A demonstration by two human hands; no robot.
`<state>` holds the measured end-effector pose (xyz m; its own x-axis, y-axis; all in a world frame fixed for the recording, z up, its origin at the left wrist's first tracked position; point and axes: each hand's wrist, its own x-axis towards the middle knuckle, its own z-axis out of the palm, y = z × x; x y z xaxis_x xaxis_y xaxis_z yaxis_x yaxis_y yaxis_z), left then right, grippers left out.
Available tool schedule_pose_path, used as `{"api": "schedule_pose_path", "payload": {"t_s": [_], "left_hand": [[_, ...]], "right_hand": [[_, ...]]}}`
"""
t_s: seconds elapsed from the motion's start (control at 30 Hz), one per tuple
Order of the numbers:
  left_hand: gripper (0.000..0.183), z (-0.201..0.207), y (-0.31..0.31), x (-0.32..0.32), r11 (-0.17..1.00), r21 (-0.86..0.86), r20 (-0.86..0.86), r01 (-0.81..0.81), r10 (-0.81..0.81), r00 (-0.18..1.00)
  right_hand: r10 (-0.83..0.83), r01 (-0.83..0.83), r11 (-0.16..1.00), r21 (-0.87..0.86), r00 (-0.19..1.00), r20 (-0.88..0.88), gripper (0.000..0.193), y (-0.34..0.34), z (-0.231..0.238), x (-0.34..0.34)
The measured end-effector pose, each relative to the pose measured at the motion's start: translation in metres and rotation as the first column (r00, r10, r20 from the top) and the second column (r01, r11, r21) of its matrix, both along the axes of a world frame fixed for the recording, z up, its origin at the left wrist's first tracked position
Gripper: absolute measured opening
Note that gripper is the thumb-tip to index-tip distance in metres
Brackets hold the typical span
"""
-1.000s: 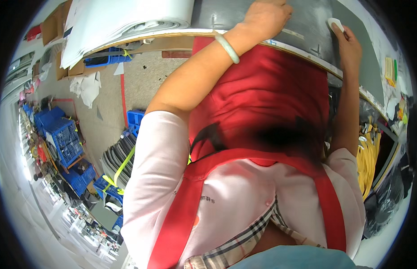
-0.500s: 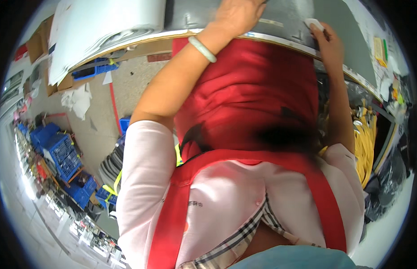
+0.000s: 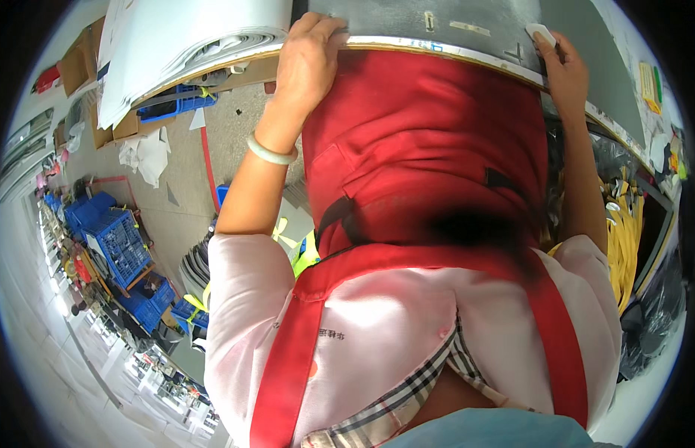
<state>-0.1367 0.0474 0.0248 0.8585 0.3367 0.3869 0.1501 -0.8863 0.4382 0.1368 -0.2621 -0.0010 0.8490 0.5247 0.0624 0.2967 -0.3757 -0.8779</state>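
Observation:
A dark grey sheet point(image 3: 392, 19) with pale rectangular marks lies along the table's near edge. At its left corner, next to the stack of white sheets, is my left hand point(image 3: 310, 63), fingers bent and close together. What lies under those fingertips is hidden. My right hand point(image 3: 567, 75) is at the sheet's right end, its thumb and fingers closed on a small flat white block point(image 3: 540, 33). The block touches or hovers just over the grey surface; I cannot tell which. A pale bangle point(image 3: 271, 153) circles my left wrist.
Thick layered white sheets point(image 3: 206, 26) cover the table's left side and hang over its edge. Yellow straps point(image 3: 625, 231) and black plastic bags point(image 3: 653, 321) are below on the right. Blue crates point(image 3: 120, 243) stand on the floor to the left. My red apron point(image 3: 437, 134) nearly meets the table edge.
My left hand has moved left and nearer, from on top of the grey sheet to its left corner by the edge. My right hand keeps the white block at about the same spot.

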Motion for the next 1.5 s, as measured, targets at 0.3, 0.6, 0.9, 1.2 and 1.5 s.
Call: {"api": "schedule_pose_path", "payload": {"t_s": [0.3, 0.6, 0.9, 1.2, 1.5], "left_hand": [[0.016, -0.005, -0.002, -0.001, 1.000, -0.003, 0.000, -0.022, 0.022, 1.000], [0.018, 0.001, -0.014, -0.001, 0.993, 0.099, -0.067, -0.062, 0.069, 0.995], [0.017, -0.018, -0.038, 0.122, 0.982, -0.008, 0.063, 0.190, -0.189, 0.980], [0.016, -0.004, -0.053, 0.135, 0.991, 0.073, 0.056, 0.113, -0.117, 0.992], [0.029, -0.009, -0.056, 0.138, 0.990, 0.122, -0.027, 0.070, -0.067, 0.997]], "right_hand": [[-0.035, 0.034, 0.999, 0.012, 0.994, 0.102, 0.033, 0.002, 0.000, -0.003], [0.022, -0.023, 1.000, 0.007, 0.997, 0.076, 0.037, 0.005, 0.002, 0.000], [-0.044, 0.049, 0.997, -0.058, 0.996, 0.072, 0.039, -0.003, 0.005, 0.005], [0.069, -0.066, 0.986, -0.152, 0.997, 0.018, 0.031, -0.006, 0.029, -0.016], [0.360, -0.242, 0.891, -0.383, 0.892, 0.274, 0.022, 0.000, 0.047, -0.029]]}}
